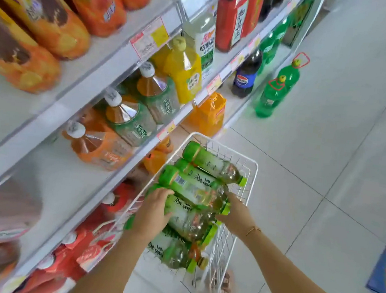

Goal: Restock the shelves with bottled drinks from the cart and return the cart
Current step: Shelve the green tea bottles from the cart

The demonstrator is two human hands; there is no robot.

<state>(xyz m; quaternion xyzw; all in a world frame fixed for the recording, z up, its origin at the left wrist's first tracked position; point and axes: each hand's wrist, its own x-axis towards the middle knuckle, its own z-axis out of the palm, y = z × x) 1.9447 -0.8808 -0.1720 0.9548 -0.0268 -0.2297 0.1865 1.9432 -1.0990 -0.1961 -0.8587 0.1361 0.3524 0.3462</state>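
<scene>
Reaching into the white wire cart (254,165) at six o'clock, the left hand (155,205) clamps its grip round a green-labelled plastic tea bottle (184,218); the right hand (236,212) meets its cap end, grip unclear, probably steadying the lift.

Bottles (197,185) lie in cart (250,177) beside shelves (114,68).
</scene>
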